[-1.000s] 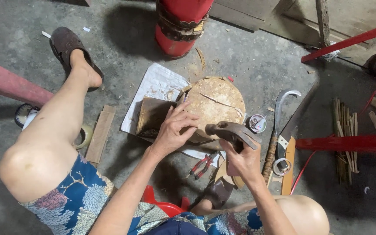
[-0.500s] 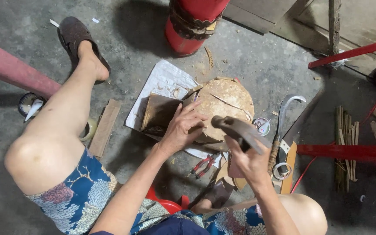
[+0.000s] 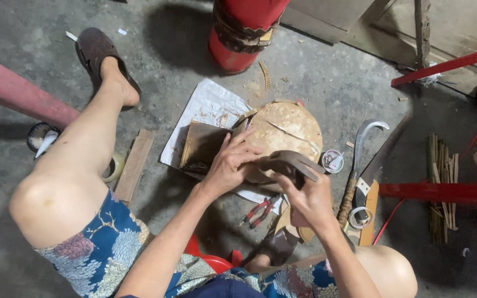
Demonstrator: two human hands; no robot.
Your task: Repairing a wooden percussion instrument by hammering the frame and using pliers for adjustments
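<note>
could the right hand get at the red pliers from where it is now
Probably yes. The red pliers lie bare on the floor just left of the right hand, nothing on top. But that hand's grip is full with a dark blade, so it would need freeing first.
</note>
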